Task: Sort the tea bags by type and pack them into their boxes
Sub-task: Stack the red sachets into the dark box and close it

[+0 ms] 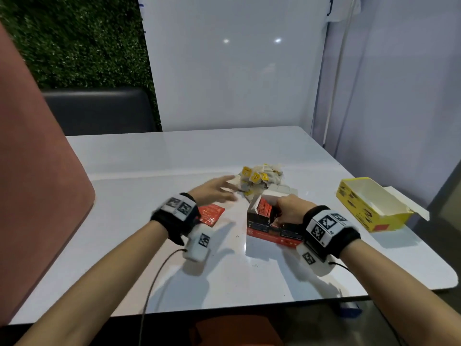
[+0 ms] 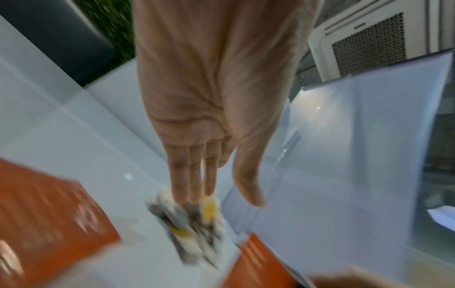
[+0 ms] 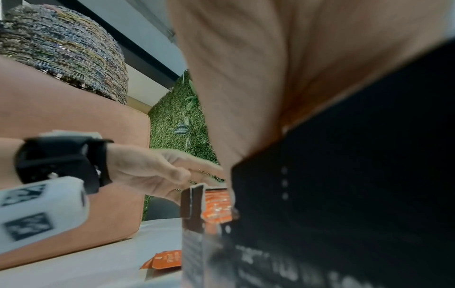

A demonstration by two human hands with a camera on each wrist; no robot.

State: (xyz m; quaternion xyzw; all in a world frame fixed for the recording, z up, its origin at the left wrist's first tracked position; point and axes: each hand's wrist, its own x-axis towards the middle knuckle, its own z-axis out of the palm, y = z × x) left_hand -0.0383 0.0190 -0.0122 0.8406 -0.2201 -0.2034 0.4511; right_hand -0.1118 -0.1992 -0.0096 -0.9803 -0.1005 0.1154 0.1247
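Note:
My left hand (image 1: 230,189) reaches flat across the table, fingers straight, and holds nothing. Its fingertips (image 2: 194,194) hover just over a heap of white tea bags with yellow tags (image 1: 259,177) (image 2: 194,226). One orange sachet (image 1: 210,214) (image 3: 165,260) lies on the table under that wrist. My right hand (image 1: 283,211) grips the upper edge of the red and black box (image 1: 272,228) (image 3: 344,175), which has several orange sachets (image 1: 264,208) (image 3: 216,206) standing in it. What the right fingers touch inside the box is hidden.
An open yellow box (image 1: 371,204), with nothing in it, stands at the right near the white table's edge (image 1: 349,293). A pink seat back (image 1: 37,171) rises at the left. A white panel (image 1: 237,71) stands behind the table.

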